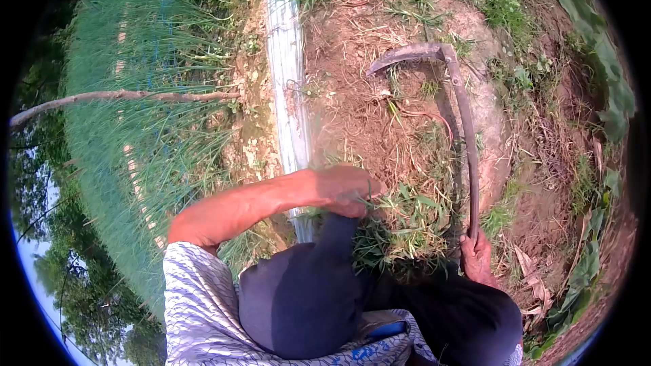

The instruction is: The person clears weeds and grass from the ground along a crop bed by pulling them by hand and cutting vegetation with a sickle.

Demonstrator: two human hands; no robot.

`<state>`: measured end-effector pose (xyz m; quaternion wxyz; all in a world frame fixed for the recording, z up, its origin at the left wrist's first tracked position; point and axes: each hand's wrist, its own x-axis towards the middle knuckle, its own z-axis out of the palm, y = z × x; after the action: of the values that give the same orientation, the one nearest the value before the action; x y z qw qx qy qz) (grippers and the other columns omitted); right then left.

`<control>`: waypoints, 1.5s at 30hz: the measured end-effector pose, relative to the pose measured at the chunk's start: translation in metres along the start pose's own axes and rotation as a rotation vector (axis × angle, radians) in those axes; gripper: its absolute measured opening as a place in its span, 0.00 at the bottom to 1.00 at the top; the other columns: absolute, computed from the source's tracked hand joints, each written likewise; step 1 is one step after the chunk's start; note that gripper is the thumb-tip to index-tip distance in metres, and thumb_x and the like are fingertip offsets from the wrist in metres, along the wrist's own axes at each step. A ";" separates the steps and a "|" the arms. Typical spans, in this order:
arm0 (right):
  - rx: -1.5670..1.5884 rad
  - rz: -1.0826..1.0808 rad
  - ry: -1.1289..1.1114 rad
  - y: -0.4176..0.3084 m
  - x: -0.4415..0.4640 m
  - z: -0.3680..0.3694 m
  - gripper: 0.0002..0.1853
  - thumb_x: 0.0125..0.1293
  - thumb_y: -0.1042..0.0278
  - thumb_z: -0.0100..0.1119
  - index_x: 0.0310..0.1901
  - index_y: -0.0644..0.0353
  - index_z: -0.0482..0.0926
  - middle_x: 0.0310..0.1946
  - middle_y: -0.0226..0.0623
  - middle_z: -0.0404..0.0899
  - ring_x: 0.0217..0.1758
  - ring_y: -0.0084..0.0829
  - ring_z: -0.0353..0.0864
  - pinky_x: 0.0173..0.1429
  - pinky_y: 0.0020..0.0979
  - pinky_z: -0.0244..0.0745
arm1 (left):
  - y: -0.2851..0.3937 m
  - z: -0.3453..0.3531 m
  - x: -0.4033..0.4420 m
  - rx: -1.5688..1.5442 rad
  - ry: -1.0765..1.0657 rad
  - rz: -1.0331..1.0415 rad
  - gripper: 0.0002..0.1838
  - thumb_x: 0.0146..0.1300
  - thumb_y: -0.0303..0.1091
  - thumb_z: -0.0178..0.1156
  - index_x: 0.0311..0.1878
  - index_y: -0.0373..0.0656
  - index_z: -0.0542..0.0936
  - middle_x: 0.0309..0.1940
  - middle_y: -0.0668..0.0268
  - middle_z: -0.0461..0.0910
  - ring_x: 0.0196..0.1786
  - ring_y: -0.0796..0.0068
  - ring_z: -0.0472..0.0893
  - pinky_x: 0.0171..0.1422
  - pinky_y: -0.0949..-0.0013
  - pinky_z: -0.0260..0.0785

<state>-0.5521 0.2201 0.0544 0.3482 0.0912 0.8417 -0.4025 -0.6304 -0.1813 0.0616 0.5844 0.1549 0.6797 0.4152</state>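
fingers of right hand: wrapped round the near end of the sickle handle, just beside the right knee.
fingers of left hand: blurred, down at the edge of the grass clump; cannot tell if they're gripping stalks or loose.
knees: both bent up in dark cloth at the bottom of the view, left knee near the left forearm.
shirt: light, patterned; a blue patch shows at its lower part, cannot tell what it is.
grass clump: green blades mixed with dry straw, just ahead of the knees, between the two hands.
sickle: handle runs forward from the right hand, then meets the curved blade, tip to the left. cannot tell if the blade touches ground.
reddish strand: on the soil, left of the handle, nearer than the blade.
open room: brown soil with scattered straw, between whitish strip and sickle.
left edge: shiny whitish strip running away from the knees; left forearm crosses above it.
right edge: low weeds, then broad leaves at the rim of the view.
crop bed, left: filled with thin green stalks; a stick reaches across them.
far left: trees, some sky.
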 end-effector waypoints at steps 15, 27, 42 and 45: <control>-0.139 0.140 0.095 0.052 -0.068 -0.009 0.19 0.69 0.53 0.52 0.45 0.64 0.73 0.26 0.51 0.75 0.29 0.47 0.77 0.35 0.43 0.70 | 0.003 -0.107 0.053 0.746 0.789 -0.115 0.27 0.52 0.29 0.62 0.56 0.39 0.68 0.55 0.41 0.67 0.41 0.41 0.81 0.44 0.51 0.78; 0.052 0.058 0.153 -0.029 0.084 -0.037 0.25 0.71 0.46 0.48 0.47 0.66 0.74 0.28 0.43 0.74 0.33 0.35 0.73 0.40 0.37 0.69 | 0.037 -0.085 0.065 0.822 0.467 0.190 0.10 0.54 0.24 0.58 0.40 0.35 0.72 0.39 0.49 0.74 0.36 0.53 0.80 0.41 0.56 0.75; 0.305 0.344 0.226 -0.009 -0.020 -0.030 0.22 0.67 0.49 0.55 0.43 0.65 0.74 0.26 0.30 0.69 0.29 0.26 0.66 0.36 0.31 0.66 | 0.033 -0.203 0.115 1.038 0.764 0.147 0.46 0.48 0.50 0.71 0.70 0.53 0.62 0.72 0.52 0.53 0.69 0.44 0.61 0.72 0.43 0.46; 0.401 0.316 0.322 -0.007 -0.018 -0.024 0.19 0.66 0.52 0.56 0.40 0.64 0.74 0.25 0.29 0.68 0.29 0.24 0.64 0.35 0.30 0.64 | 0.035 -0.175 0.118 1.008 0.665 0.229 0.45 0.49 0.52 0.70 0.71 0.54 0.62 0.74 0.49 0.48 0.71 0.37 0.55 0.73 0.39 0.42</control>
<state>-0.5538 0.2362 0.0812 0.2434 0.3506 0.7653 -0.4819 -0.8334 -0.1454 0.0041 0.1477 0.3463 0.9174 0.1291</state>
